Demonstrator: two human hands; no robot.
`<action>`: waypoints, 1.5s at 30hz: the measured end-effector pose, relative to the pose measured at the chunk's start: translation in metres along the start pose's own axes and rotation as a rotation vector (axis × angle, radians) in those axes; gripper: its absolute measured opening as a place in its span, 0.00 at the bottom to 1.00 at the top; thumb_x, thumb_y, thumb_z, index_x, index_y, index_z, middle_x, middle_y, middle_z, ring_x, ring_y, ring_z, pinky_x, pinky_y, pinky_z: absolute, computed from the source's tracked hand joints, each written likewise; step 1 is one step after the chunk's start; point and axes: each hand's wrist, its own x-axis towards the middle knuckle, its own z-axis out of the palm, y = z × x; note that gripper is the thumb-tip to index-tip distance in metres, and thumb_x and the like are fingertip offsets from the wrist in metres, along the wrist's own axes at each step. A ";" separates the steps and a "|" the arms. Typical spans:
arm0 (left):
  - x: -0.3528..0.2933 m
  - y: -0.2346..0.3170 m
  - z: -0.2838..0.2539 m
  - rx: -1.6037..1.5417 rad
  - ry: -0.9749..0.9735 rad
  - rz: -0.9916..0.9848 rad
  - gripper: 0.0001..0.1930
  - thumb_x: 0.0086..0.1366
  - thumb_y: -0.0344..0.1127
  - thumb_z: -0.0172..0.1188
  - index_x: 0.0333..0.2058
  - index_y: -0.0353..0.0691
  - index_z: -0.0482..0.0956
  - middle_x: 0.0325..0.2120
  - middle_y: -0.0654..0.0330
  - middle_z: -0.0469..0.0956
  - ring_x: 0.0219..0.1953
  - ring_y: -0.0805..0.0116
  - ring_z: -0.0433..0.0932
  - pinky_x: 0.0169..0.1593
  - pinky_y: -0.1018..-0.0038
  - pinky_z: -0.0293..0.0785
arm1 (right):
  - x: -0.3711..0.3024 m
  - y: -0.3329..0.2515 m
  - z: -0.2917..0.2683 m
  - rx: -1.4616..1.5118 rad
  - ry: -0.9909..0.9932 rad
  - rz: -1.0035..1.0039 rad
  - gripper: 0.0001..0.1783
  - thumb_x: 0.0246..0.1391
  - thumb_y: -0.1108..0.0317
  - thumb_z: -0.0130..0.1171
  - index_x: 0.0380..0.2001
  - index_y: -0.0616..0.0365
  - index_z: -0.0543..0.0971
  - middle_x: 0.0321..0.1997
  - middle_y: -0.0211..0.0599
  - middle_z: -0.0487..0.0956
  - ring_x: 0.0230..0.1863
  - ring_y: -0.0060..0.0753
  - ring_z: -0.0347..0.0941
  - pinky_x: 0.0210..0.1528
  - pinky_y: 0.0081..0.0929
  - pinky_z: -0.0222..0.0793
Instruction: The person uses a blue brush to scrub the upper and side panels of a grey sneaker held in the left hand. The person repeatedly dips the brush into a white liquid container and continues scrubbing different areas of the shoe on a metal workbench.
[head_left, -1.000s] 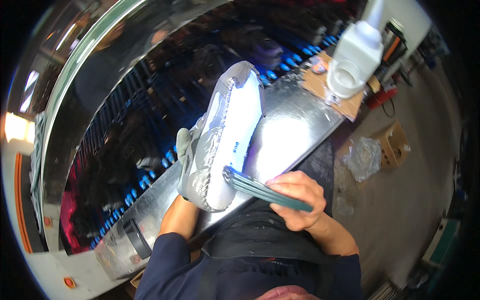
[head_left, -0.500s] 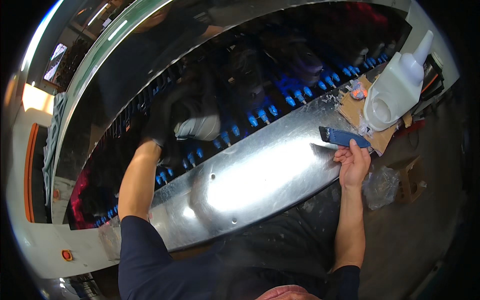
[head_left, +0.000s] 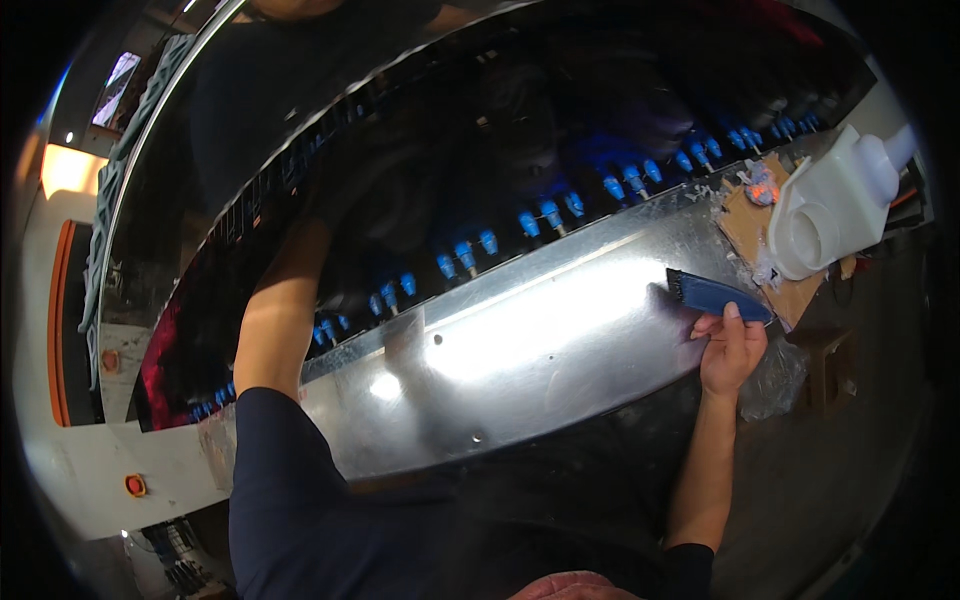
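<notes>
My right hand (head_left: 732,352) pinches a blue brush (head_left: 718,298) by its tapered end, thumb on top. The brush's short dark bristles point left, just above the right end of the shiny metal ledge (head_left: 540,350). My left forearm (head_left: 275,325) reaches across the ledge into the dark opening of a machine (head_left: 440,180). The left hand itself is lost in the darkness there, so neither its fingers nor anything in them can be made out. Along the opening's near edge runs a row of blue-tipped fittings (head_left: 551,216). Dim, shoe-like shapes show faintly deeper inside.
At the ledge's right end a white plastic container (head_left: 835,205) stands on torn cardboard (head_left: 745,225) with scraps and an orange lump (head_left: 762,188). Below it are a clear plastic bag (head_left: 778,385) and a cardboard box (head_left: 828,370). A red button (head_left: 135,486) sits at lower left.
My left hand has gone deeper into the dark opening, and the pale-soled shoe beside it is no longer visible. The brush appears slightly lower and farther right, as the view has shifted too.
</notes>
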 end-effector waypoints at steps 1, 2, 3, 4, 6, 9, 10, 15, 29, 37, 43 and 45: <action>0.000 0.004 -0.002 -0.019 -0.034 -0.052 0.28 0.64 0.58 0.70 0.53 0.43 0.88 0.53 0.52 0.85 0.56 0.57 0.83 0.60 0.61 0.77 | 0.002 0.001 -0.001 -0.002 -0.010 -0.013 0.10 0.71 0.68 0.57 0.41 0.66 0.80 0.28 0.43 0.83 0.25 0.29 0.78 0.29 0.26 0.77; 0.000 0.007 -0.004 -0.040 -0.069 -0.102 0.29 0.63 0.59 0.71 0.53 0.43 0.87 0.54 0.51 0.84 0.57 0.56 0.83 0.61 0.60 0.77 | 0.003 0.003 -0.002 -0.004 -0.018 -0.027 0.10 0.71 0.68 0.57 0.41 0.66 0.80 0.28 0.43 0.83 0.25 0.29 0.78 0.29 0.26 0.77; -0.001 0.009 -0.005 -0.063 -0.103 -0.149 0.30 0.62 0.60 0.71 0.53 0.43 0.87 0.56 0.51 0.84 0.58 0.56 0.82 0.62 0.60 0.77 | 0.004 0.003 -0.002 -0.008 -0.027 -0.044 0.10 0.71 0.68 0.57 0.41 0.66 0.80 0.28 0.42 0.83 0.25 0.29 0.78 0.29 0.26 0.77; -0.004 0.009 -0.005 0.002 -0.078 -0.142 0.30 0.62 0.60 0.71 0.53 0.42 0.87 0.55 0.50 0.84 0.58 0.55 0.82 0.62 0.59 0.77 | 0.005 0.003 -0.001 -0.002 -0.022 -0.043 0.10 0.71 0.68 0.57 0.40 0.66 0.80 0.28 0.43 0.83 0.25 0.29 0.78 0.29 0.27 0.77; -0.011 0.010 -0.004 0.129 -0.031 -0.125 0.31 0.61 0.61 0.72 0.52 0.41 0.87 0.54 0.50 0.84 0.57 0.54 0.83 0.62 0.59 0.77 | 0.005 0.003 0.001 0.006 -0.006 -0.044 0.10 0.72 0.68 0.57 0.40 0.66 0.80 0.28 0.43 0.83 0.25 0.30 0.79 0.29 0.27 0.78; -0.021 0.013 -0.001 0.177 0.164 0.069 0.34 0.62 0.56 0.75 0.60 0.40 0.82 0.53 0.49 0.85 0.57 0.55 0.83 0.62 0.61 0.78 | 0.008 0.004 0.001 -0.002 0.014 -0.059 0.10 0.71 0.68 0.58 0.38 0.66 0.80 0.27 0.43 0.83 0.24 0.31 0.79 0.29 0.27 0.78; -0.022 0.012 -0.002 0.161 0.122 0.050 0.35 0.62 0.56 0.75 0.61 0.40 0.81 0.54 0.49 0.85 0.57 0.54 0.83 0.62 0.60 0.77 | 0.008 0.004 0.000 -0.006 0.023 -0.059 0.10 0.71 0.68 0.58 0.38 0.66 0.80 0.27 0.43 0.83 0.24 0.31 0.79 0.29 0.27 0.78; -0.010 -0.001 -0.002 0.084 0.028 0.054 0.38 0.60 0.57 0.75 0.62 0.39 0.79 0.56 0.47 0.83 0.60 0.53 0.81 0.64 0.59 0.76 | 0.012 0.007 -0.001 -0.037 0.032 -0.057 0.11 0.71 0.67 0.60 0.36 0.65 0.80 0.25 0.44 0.83 0.22 0.31 0.78 0.28 0.27 0.77; -0.101 0.049 0.027 0.211 0.266 0.304 0.27 0.68 0.49 0.68 0.58 0.37 0.80 0.54 0.43 0.80 0.58 0.50 0.81 0.59 0.55 0.79 | 0.015 0.012 -0.012 -0.022 0.054 -0.064 0.10 0.69 0.67 0.61 0.36 0.64 0.80 0.25 0.41 0.83 0.21 0.30 0.78 0.24 0.26 0.77; -0.190 0.124 0.126 -0.375 -0.103 0.749 0.23 0.60 0.43 0.72 0.49 0.35 0.83 0.37 0.52 0.84 0.41 0.53 0.84 0.49 0.62 0.81 | 0.026 0.016 -0.003 -0.021 0.059 -0.037 0.09 0.69 0.66 0.62 0.38 0.62 0.80 0.25 0.40 0.83 0.20 0.29 0.79 0.23 0.27 0.77; -0.187 0.110 0.148 -0.485 -0.064 0.703 0.27 0.61 0.46 0.71 0.54 0.37 0.82 0.38 0.54 0.84 0.42 0.55 0.83 0.50 0.61 0.80 | 0.023 0.004 -0.003 -0.040 0.080 -0.038 0.10 0.69 0.67 0.60 0.37 0.64 0.80 0.27 0.40 0.83 0.20 0.29 0.78 0.22 0.26 0.78; -0.188 0.105 0.152 -0.464 -0.056 0.723 0.28 0.61 0.48 0.69 0.56 0.38 0.81 0.38 0.55 0.84 0.43 0.56 0.83 0.51 0.61 0.79 | 0.024 0.006 -0.003 -0.045 0.086 -0.047 0.09 0.69 0.67 0.60 0.38 0.64 0.80 0.27 0.40 0.83 0.20 0.29 0.78 0.22 0.26 0.78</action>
